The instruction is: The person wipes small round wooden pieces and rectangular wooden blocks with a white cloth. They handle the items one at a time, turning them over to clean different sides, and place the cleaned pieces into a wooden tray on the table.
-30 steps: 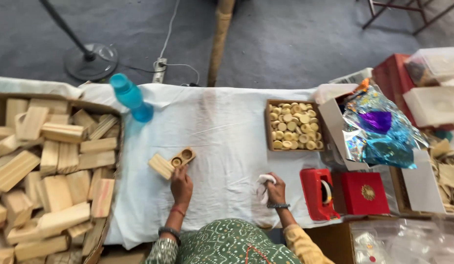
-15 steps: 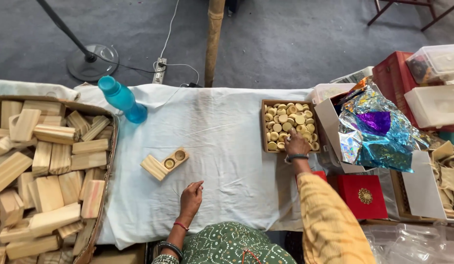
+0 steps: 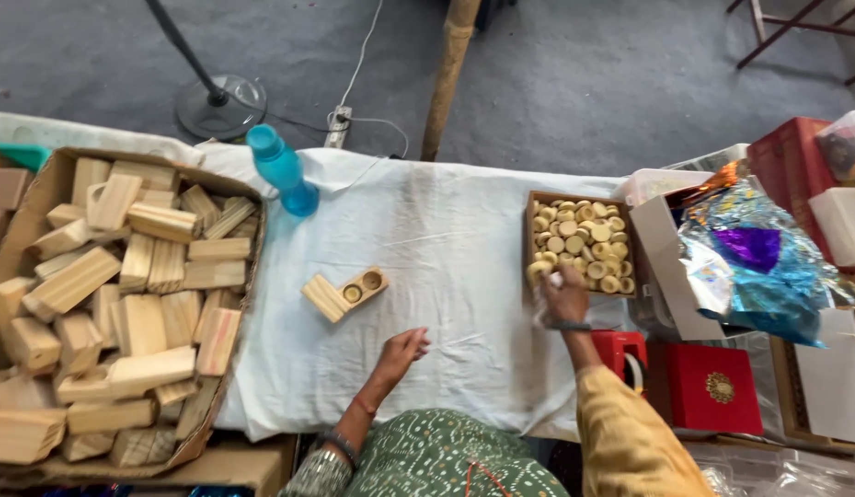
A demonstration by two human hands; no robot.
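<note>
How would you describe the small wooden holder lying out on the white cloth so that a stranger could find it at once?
Start at the white cloth over the table, between the big carton of wooden blocks and the box of round discs. Just beyond the left hand lies the wooden holder, alone. Unlike the plain blocks, it has two round sockets.

A long table draped in a creased white cloth (image 3: 455,239) runs in front of me. Just beyond my left hand (image 3: 401,350) lie two pale wooden blocks (image 3: 344,294), one with two round holes. Further out to that side stands a blue plastic bottle (image 3: 282,170). Under my right hand (image 3: 565,293) sits a shallow brown box of small round tan discs (image 3: 582,241).
</note>
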